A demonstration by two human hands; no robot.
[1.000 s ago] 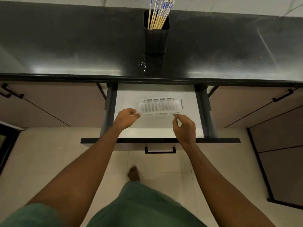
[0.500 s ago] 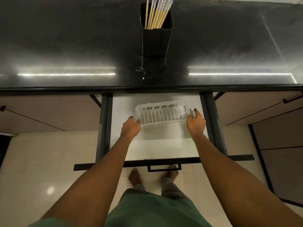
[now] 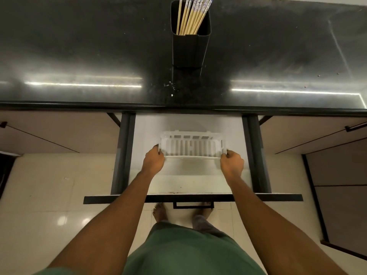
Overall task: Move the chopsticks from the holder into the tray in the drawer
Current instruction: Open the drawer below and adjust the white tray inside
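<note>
Now we grip the white slotted tray (image 3: 192, 146) in the open drawer (image 3: 200, 181), left hand (image 3: 154, 161) and right hand (image 3: 232, 164) curled round its ends; chopsticks (image 3: 191, 15) stand in the black holder (image 3: 189, 48).

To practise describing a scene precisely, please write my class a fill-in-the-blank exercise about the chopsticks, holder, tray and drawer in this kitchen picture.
1. The chopsticks stand in the ____ holder.
2. The left hand and right hand grip the two ends of the ____ tray.
3. The tray lies inside a drawer that is ____.
Missing words: black; white; open.
</note>
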